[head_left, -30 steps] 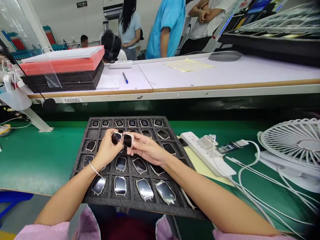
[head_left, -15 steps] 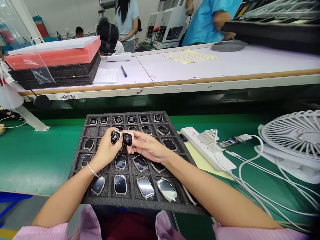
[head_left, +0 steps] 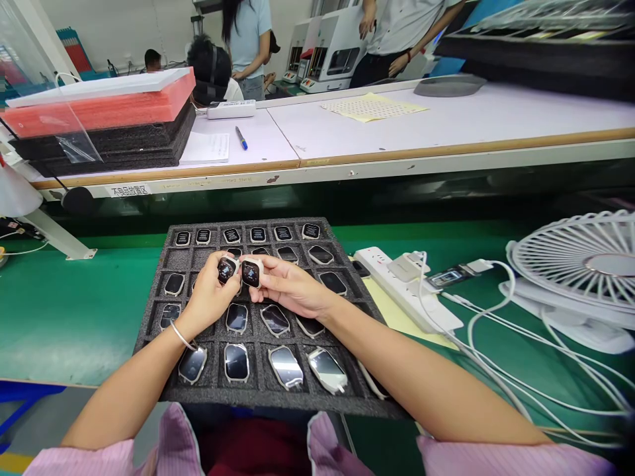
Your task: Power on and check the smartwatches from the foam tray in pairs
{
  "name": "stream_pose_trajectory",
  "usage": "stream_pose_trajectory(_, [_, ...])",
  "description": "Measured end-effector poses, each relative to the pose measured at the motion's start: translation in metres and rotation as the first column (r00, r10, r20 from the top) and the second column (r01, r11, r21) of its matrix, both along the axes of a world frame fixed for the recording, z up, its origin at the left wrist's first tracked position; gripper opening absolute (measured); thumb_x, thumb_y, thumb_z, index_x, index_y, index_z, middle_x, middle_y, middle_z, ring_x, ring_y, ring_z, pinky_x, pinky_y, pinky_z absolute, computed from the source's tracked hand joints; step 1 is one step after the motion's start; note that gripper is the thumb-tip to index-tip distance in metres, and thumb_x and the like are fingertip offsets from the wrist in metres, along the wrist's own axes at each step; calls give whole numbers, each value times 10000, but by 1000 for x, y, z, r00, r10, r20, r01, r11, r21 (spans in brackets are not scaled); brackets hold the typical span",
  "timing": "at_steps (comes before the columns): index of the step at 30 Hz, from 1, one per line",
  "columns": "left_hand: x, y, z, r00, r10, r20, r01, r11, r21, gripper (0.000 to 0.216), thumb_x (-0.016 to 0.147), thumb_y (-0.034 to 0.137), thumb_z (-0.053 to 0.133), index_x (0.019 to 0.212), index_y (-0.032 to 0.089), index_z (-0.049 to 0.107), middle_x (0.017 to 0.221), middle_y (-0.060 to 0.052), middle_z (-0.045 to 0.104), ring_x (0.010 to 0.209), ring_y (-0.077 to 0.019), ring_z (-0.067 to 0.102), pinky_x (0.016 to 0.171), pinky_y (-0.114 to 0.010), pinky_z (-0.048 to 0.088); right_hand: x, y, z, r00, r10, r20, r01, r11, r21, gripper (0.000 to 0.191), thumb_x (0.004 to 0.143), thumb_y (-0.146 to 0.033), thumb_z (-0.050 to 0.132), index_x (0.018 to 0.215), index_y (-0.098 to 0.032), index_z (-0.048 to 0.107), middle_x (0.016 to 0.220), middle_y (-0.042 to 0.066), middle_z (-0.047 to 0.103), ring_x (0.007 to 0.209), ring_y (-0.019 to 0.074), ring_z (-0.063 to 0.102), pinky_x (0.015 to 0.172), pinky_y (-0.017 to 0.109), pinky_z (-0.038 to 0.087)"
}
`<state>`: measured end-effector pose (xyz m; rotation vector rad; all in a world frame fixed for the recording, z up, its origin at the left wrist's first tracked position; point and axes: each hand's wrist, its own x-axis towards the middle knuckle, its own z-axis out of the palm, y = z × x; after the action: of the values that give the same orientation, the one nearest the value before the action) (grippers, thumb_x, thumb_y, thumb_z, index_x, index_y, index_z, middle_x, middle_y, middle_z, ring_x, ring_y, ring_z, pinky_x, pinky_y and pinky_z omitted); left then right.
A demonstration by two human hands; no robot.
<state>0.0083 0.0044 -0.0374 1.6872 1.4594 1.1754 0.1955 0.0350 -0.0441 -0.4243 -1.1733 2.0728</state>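
Observation:
Over the dark foam tray (head_left: 218,395), my left hand (head_left: 211,291) is closed on a smartwatch case (head_left: 227,268) with its lit screen facing me. Right beside it, my right hand (head_left: 292,287) grips a second smartwatch case (head_left: 251,272), also lit. The two cases are side by side, almost touching; I cannot tell whether they meet. Neither has a strap. Below and around my hands, more watch cases (head_left: 237,361) lie in the tray's compartments. Those in the far row (head_left: 258,235) show lit text, while most nearer ones have dark screens. My hands and forearms hide part of the tray.
Right of the tray are a white power strip (head_left: 407,291), charging cables (head_left: 476,317) and a white fan (head_left: 575,271). A raised shelf (head_left: 357,139) runs behind, bearing stacked foam (head_left: 99,125), a pen (head_left: 241,138) and a yellow sheet (head_left: 372,107). Several people are beyond it.
My hands keep the same two watch cases in nearly the same pose. The view has shifted slightly. Behind the shelf, a person in a white shirt now stands where a blue-clothed person was.

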Motion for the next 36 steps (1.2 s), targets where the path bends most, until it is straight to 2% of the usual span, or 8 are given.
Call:
stream_pose_trajectory(9, [1,-1,0,1000,-10,26,10,1000,2,299,862,322,579,1123,189,518,990,-42,624,855,-168,576,791,-306,456,1,0,0,1000,7,-22,-7,1000,2,458,806,-322,845,1196,-179,651,847,3,687,723,133,681,686,255,525])
stream_pose_trajectory(19, [2,-2,1,999,-13,31,13,1000,11,313,860,314,589,1141,199,515,974,-34,634,839,-168,586,771,-302,470,2,0,0,1000,-3,-31,3,1000,-1,493,801,-326,851,1235,-200,652,879,6,679,742,132,681,702,252,536])
stream_pose_trajectory(24, [1,-3,0,999,-21,32,21,1000,11,297,845,258,584,1130,203,521,944,-28,635,862,-176,601,805,-312,480,2,-1,0,1000,-7,-18,7,1000,-6,493,796,-318,854,1231,-197,656,904,12,674,744,141,675,704,267,542])
stream_pose_trajectory(30, [0,-3,-2,1000,-16,18,16,1000,19,335,882,344,587,1176,202,515,982,-37,638,879,-180,600,813,-316,475,2,0,-1,999,-7,-33,7,1000,-9,485,803,-314,850,1233,-199,658,904,8,675,742,133,681,701,252,537])
stream_pose_trajectory(36, [1,-5,1,1000,-8,10,8,1000,9,308,861,295,581,1150,203,527,979,-38,642,882,-181,603,815,-316,477,2,-1,0,1000,7,-24,-7,1000,-2,489,805,-310,848,1237,-195,650,907,14,682,738,135,678,699,257,540])
